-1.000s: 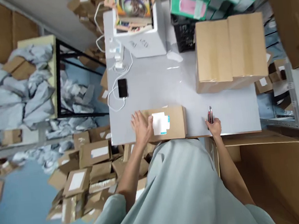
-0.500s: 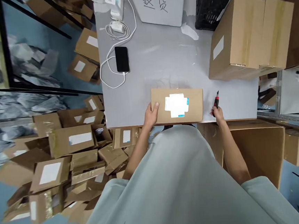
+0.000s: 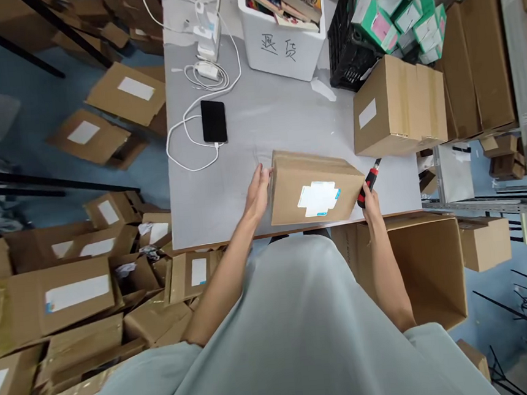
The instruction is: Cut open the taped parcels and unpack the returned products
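Note:
A sealed cardboard box [image 3: 286,201] with white labels on its near face rests tilted at the table's front edge, its taped top partly in sight. My left hand [image 3: 257,193] presses against the box's left end, its fingers stretched along that side. In my right hand [image 3: 370,203] is a red and black utility knife [image 3: 371,183], its blade end pointing away from me. The fingers of that hand are wrapped round the handle, close against the box's right end.
A phone [image 3: 214,121] on a white cable lies on the grey table [image 3: 284,119]. Behind stand a white bin [image 3: 281,54] of books, a black crate [image 3: 343,55] and a larger carton [image 3: 394,106]. An open carton [image 3: 429,269] is below right; many boxes [image 3: 78,293] pile up left.
The box has tipped toward me, bringing its taped top into view. My right hand has moved left with the knife to the box's end. My view has shifted.

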`<act>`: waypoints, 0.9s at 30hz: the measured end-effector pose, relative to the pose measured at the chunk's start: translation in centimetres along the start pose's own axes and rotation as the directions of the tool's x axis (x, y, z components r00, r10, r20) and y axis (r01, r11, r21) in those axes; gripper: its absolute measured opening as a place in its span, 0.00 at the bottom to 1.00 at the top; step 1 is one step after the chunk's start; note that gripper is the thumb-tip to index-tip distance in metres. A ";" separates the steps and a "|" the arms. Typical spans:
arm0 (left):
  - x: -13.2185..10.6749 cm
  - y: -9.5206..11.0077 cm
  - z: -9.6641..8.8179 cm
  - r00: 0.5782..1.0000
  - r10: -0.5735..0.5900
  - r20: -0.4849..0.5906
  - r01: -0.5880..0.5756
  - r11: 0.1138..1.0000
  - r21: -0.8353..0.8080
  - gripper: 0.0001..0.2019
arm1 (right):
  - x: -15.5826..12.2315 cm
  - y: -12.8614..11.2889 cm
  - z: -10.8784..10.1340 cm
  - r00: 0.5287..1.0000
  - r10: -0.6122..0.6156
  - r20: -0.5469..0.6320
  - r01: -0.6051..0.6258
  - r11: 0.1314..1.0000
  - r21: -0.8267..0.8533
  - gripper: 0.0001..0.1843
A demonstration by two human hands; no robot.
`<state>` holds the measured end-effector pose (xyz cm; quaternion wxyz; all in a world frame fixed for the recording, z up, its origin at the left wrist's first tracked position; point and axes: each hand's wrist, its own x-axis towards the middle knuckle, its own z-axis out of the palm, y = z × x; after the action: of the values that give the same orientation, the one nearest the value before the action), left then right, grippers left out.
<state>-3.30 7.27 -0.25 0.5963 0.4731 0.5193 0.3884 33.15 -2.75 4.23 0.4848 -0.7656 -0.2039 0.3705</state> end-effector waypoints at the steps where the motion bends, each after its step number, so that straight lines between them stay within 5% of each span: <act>1: -0.5 0.5 -0.3 1.000 -0.026 -0.014 0.025 0.998 -0.063 0.44 | -1.0 0.0 -0.1 1.000 -0.012 -0.006 0.012 1.000 0.025 0.34; 7: -4.3 0.2 0.3 0.997 0.057 -0.048 -0.060 0.996 -0.061 0.45 | -5.0 1.4 0.5 1.000 -0.029 0.005 0.028 0.995 0.092 0.33; 15: -7.3 -2.8 1.3 0.993 0.064 -0.095 -0.061 0.998 0.033 0.33 | -4.6 1.5 -0.4 1.000 -0.008 0.025 0.007 0.999 0.031 0.33; 18: -8.0 -3.3 0.6 0.997 0.012 -0.073 -0.010 0.999 0.035 0.35 | -4.1 -0.2 -0.7 0.997 -0.077 0.025 0.076 0.997 0.026 0.29; 22: -8.1 -2.6 -0.5 0.995 0.102 -0.018 -0.099 0.987 0.123 0.41 | -3.9 -4.1 -0.4 0.969 -0.247 -0.012 0.247 0.969 -0.004 0.20; 27: -7.4 -1.4 -1.5 0.988 0.095 0.122 -0.114 0.980 0.163 0.35 | -4.9 -9.1 1.5 0.950 -0.244 0.194 0.279 0.944 -0.179 0.32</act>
<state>-5.96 0.09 0.19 0.5611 0.5701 0.4900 0.3463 29.29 -1.09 13.76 0.4294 -0.7431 -0.3813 0.3436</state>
